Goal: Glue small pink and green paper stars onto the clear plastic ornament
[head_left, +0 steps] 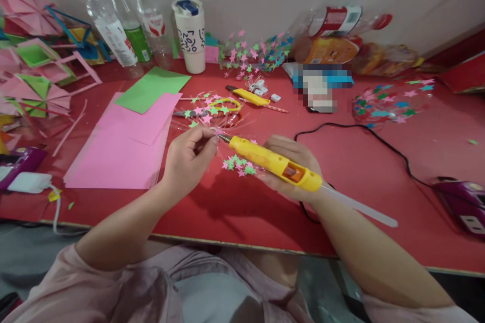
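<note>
My right hand [290, 161] is wrapped around a yellow hot glue gun [261, 154], with a long translucent glue stick [359, 205] coming out of its back end. The nozzle points left and meets the fingertips of my left hand [191, 154]. Those fingers pinch a small pink paper star [219, 131] at the nozzle tip; most of it is hidden. Just below the gun lies a small pile of green and pink stars [239, 164]. Beyond my left hand, more stars on clear strands [206, 111] spread over scissors with yellow handles [226, 105].
Pink paper sheets [113, 156] and a green sheet [153, 89] lie to the left. A yellow utility knife [250, 96], a white tumbler [191, 40] and plastic bottles [113, 35] stand or lie farther back. A black cord [341, 125] runs right to a purple power strip [464, 204].
</note>
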`<state>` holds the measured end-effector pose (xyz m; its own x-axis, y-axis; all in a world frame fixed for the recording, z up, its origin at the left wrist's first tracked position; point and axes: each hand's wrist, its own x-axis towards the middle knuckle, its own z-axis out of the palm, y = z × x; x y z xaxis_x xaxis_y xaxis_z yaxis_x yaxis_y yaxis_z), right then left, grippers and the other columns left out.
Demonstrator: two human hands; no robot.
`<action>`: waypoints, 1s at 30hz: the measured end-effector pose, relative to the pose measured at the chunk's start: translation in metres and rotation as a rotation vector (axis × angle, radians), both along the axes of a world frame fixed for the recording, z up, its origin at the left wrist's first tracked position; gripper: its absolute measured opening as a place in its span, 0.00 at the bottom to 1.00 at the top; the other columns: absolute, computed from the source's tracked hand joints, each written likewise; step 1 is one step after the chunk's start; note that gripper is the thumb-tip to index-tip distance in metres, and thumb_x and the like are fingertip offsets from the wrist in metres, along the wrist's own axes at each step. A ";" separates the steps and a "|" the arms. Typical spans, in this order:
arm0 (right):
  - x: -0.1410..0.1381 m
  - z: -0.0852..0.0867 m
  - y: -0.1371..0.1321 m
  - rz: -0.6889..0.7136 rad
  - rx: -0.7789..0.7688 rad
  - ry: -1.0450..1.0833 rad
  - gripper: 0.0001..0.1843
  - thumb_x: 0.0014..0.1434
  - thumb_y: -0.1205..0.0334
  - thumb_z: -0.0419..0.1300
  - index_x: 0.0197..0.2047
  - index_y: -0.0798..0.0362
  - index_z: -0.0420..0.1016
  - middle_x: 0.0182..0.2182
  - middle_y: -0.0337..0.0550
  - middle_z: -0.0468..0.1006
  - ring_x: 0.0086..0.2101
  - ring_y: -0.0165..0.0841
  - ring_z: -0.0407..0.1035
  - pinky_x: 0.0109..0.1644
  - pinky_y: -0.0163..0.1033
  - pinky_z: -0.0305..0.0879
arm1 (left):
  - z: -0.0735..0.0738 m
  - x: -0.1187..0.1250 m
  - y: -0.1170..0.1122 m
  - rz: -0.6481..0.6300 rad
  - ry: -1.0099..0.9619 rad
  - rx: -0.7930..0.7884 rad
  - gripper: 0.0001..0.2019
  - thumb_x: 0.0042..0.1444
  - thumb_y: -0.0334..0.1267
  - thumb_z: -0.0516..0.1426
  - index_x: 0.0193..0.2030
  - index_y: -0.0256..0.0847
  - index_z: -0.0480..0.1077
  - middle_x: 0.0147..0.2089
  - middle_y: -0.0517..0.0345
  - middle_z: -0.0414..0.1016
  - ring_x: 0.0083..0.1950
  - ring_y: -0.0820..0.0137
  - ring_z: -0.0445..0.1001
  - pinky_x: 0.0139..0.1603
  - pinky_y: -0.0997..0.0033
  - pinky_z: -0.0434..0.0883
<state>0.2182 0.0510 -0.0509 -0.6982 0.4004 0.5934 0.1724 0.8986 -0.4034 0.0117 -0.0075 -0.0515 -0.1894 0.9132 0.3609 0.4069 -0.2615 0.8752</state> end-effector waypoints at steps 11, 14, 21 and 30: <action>0.000 -0.002 -0.001 -0.048 0.008 -0.056 0.15 0.61 0.55 0.57 0.26 0.50 0.59 0.21 0.35 0.61 0.23 0.29 0.56 0.27 0.36 0.52 | 0.002 0.000 -0.001 0.014 0.019 -0.015 0.05 0.55 0.33 0.54 0.28 0.41 0.67 0.23 0.64 0.67 0.23 0.78 0.63 0.24 0.77 0.62; 0.000 -0.002 -0.001 -0.055 0.007 -0.057 0.16 0.61 0.54 0.56 0.25 0.49 0.58 0.21 0.35 0.61 0.23 0.29 0.56 0.27 0.37 0.52 | 0.002 0.000 -0.002 0.010 0.021 -0.013 0.06 0.55 0.33 0.54 0.28 0.41 0.67 0.23 0.64 0.67 0.23 0.78 0.62 0.24 0.77 0.62; 0.001 0.000 -0.002 -0.058 -0.006 -0.089 0.16 0.61 0.53 0.56 0.25 0.50 0.59 0.21 0.35 0.62 0.23 0.28 0.56 0.27 0.36 0.52 | 0.001 -0.001 -0.001 0.001 0.015 -0.008 0.05 0.56 0.33 0.54 0.28 0.41 0.67 0.22 0.65 0.66 0.23 0.78 0.62 0.24 0.77 0.61; 0.002 0.000 -0.002 -0.064 -0.021 -0.107 0.17 0.61 0.53 0.56 0.25 0.50 0.60 0.20 0.34 0.62 0.22 0.27 0.56 0.26 0.35 0.50 | 0.000 -0.001 -0.002 0.009 0.015 -0.028 0.05 0.56 0.34 0.55 0.28 0.41 0.67 0.23 0.64 0.66 0.24 0.77 0.62 0.25 0.76 0.61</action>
<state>0.2205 0.0494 -0.0508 -0.7296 0.4574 0.5084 0.2719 0.8762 -0.3980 0.0111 -0.0092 -0.0517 -0.1928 0.9211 0.3383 0.4227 -0.2332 0.8757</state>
